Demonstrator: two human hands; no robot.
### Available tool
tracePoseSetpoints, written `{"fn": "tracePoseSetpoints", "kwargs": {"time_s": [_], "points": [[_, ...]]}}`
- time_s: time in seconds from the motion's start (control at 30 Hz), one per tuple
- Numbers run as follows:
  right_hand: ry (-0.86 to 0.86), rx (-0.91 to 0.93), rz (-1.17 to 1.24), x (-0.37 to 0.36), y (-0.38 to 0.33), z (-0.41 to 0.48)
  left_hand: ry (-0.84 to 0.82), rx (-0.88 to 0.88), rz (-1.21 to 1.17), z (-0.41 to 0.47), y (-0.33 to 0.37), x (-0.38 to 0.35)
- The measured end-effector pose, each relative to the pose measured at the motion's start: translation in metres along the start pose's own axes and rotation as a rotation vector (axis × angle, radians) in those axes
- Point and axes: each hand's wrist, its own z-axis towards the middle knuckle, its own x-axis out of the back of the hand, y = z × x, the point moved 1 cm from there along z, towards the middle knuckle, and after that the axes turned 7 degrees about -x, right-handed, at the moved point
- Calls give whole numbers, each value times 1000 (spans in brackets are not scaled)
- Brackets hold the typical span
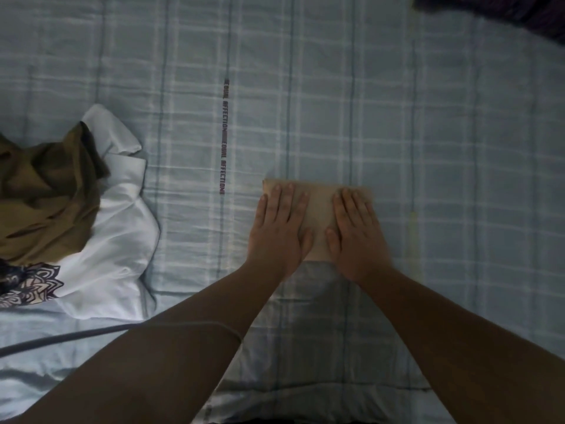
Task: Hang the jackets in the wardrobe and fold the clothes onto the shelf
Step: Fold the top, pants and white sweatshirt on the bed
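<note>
Head camera, steeply downward, close above bed [428, 117]

Sheet [428, 117]: spread under everything.
Folded cloth [319, 215]: laid on the sheet, right of centre.
Hands: 2 laid flat on it, left hand [276, 231] on its left half, right hand [356, 237] on its right half.
Shirt [122, 240]: heaped at the left edge.
Garment [46, 194]: piled on the shirt.
Cable [61, 339]: laid before the shirt.
Far cloth [504, 10]: at the far right corner.

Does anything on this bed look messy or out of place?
Only the heap at the left edge: an olive garment lies crumpled on a white garment, both unfolded. The tan folded cloth sits neat and flat under the left hand and right hand.
</note>
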Motion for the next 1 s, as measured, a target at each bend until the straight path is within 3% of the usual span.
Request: {"fn": "tracePoseSetpoints", "kwargs": {"time_s": [0.13, 0.23, 0.3, 0.4, 0.6, 0.73, 0.83, 0.9, 1.0], "points": [[127, -107, 310, 21, -2, -5, 152, 54, -160, -12, -1, 22], [308, -418, 645, 34, 1, -20, 304, 379, -573, -24, -9, 35], [242, -680, 789, 33, 0, -28, 337, 589, -773, -30, -10, 34], [88, -898, 876, 27, -4, -30, 177, 738, -848, -30, -9, 29], [-32, -896, 734, 27, 3, -20, -24, 801, -693, -15, -19, 25], [-136, -858, 743, 32, 10, -21, -75, 769, -845, -19, -22, 31], [-160, -834, 1016, 43, 9, -42, -89, 753, -1071, -40, -15, 45], [-175, -797, 1197, 57, 6, -66, -57, 756, -1294, -63, -3, 58], [-184, -686, 1249, 92, -3, -102, 61, 708, -1450, -109, 26, 92]]}}
